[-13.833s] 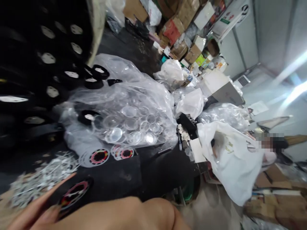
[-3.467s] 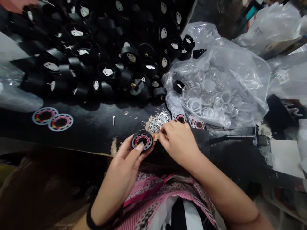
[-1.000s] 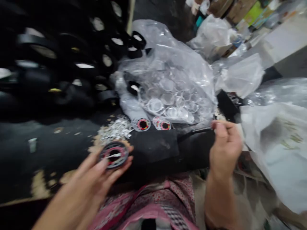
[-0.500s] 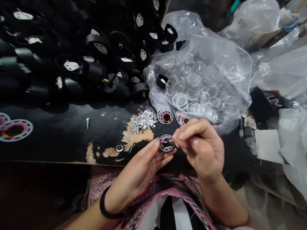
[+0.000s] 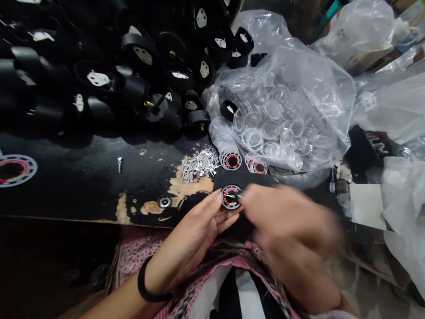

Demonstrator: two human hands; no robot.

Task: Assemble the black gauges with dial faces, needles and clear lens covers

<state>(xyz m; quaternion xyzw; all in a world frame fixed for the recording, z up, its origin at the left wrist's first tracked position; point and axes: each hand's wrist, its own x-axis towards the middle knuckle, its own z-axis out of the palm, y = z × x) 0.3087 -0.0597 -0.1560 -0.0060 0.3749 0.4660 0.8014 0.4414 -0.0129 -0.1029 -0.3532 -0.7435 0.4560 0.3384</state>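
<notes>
My left hand (image 5: 199,223) is closed around the rim of a small round pressure gauge (image 5: 229,203), thumb on its left edge and fingers beneath. The dial is black with red, yellow and green bands, and a white pointer lies across it. My right hand (image 5: 282,217), smeared by motion, is just right of the gauge. A dark metal-tipped tool (image 5: 238,197) shows between its fingertips and the dial; most of it is hidden. Behind the gauge lie a heap of white pointers (image 5: 201,164) and a fanned stack of printed dials (image 5: 230,160).
A clear plastic bag (image 5: 318,97) of round transparent covers lies behind my hands. Black gauge cases (image 5: 142,53) crowd the back left. A metal ring (image 5: 165,202), a single pointer (image 5: 120,164) and a larger dial (image 5: 20,170) lie leftward. White card (image 5: 367,206) is at right.
My right hand has swung a little to the right and turned, now blurred, with the tool tip still by the dial. The pointer shows more fully. The view has shifted slightly.
</notes>
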